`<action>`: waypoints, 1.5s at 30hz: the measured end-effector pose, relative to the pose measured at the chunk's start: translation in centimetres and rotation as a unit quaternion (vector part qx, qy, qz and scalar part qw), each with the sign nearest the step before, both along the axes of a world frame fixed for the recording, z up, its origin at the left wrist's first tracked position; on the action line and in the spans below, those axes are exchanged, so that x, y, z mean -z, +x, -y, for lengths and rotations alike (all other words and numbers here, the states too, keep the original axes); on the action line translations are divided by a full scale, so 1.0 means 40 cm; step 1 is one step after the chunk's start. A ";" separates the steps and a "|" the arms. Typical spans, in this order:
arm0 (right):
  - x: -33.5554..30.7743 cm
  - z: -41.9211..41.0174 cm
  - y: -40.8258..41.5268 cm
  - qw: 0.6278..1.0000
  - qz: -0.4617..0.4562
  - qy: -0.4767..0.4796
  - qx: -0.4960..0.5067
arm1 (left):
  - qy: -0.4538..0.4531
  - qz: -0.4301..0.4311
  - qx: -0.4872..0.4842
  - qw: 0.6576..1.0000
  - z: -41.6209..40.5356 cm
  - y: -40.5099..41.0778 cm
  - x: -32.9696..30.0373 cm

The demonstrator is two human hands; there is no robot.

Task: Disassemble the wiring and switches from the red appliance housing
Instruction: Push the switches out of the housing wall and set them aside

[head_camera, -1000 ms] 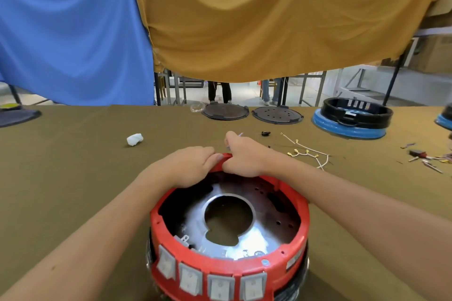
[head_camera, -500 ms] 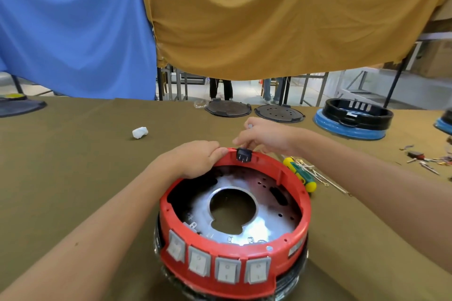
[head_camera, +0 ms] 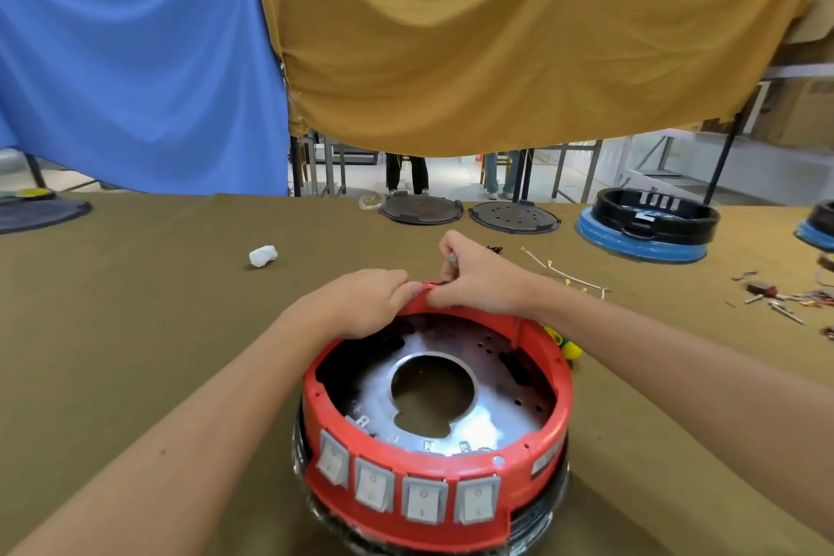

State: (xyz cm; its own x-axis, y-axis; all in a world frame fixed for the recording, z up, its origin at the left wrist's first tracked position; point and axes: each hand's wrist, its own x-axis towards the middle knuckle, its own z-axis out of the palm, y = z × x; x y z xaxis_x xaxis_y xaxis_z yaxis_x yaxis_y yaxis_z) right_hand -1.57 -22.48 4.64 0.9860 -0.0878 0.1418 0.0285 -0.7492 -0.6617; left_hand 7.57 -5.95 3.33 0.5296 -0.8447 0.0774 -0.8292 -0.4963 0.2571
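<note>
Far left edge of the olive-green cloth-covered table (head_camera: 135, 352): a flat dark grey round mat (head_camera: 40, 214) with a small yellow item behind it. Behind it a blue fabric sheet (head_camera: 135, 59) hangs; to its right, a mustard-yellow fabric sheet (head_camera: 519, 36).

Left of centre: a small crumpled white wad (head_camera: 262, 256) lies on the table, well apart from the housing.

Centre, near edge: the round red plastic appliance housing (head_camera: 555, 402) sits on the table, open side up, over a black base ring. Inside, a shiny metal plate with a large central hole (head_camera: 496, 424). Four grey rocker switches (head_camera: 408, 490) sit in a row on the housing's near wall.

The left hand (head_camera: 361, 302) rests on the far rim, fingers curled over it, thumb tip pressing the rim. The right hand (head_camera: 483, 280) meets it at the same spot; thumb and fingers are curled, pinching at the rim, with a small grey object showing between the upper fingers. What it is cannot be told.

Beyond the hands: two dark round perforated discs (head_camera: 467, 212) lie side by side at the far edge.

Right of the housing: a yellow-and-green tool handle (head_camera: 564, 343), partly hidden by the right forearm. Farther back, loose white wires with brass terminals (head_camera: 564, 273). Then a black ring housing on a blue base (head_camera: 650, 223). Far right: scattered small wire scraps and connectors (head_camera: 785, 298).
</note>
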 end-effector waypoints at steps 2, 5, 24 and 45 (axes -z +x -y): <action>-0.002 0.015 -0.012 0.989 0.013 0.142 0.028 | -0.015 0.001 0.018 1.000 -0.008 0.001 -0.001; 0.010 0.055 -0.046 0.925 0.049 0.371 0.056 | -0.012 -0.027 0.060 0.998 -0.025 -0.003 -0.018; 0.113 0.063 -0.084 0.873 0.020 0.480 0.085 | -0.158 -0.093 0.077 0.980 0.023 -0.050 -0.011; 0.083 0.068 -0.019 0.959 0.044 0.252 0.124 | -0.170 -0.134 0.066 0.974 0.032 -0.056 -0.011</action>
State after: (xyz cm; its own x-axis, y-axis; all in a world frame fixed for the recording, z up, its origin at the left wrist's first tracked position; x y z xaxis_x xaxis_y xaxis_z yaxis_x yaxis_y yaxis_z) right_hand -2.34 -25.21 1.34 0.9120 -0.3973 0.1021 -0.0362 -0.3259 -0.9447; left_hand 5.35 -7.23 3.76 0.4582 -0.8562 0.2389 -0.7600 -0.2379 0.6048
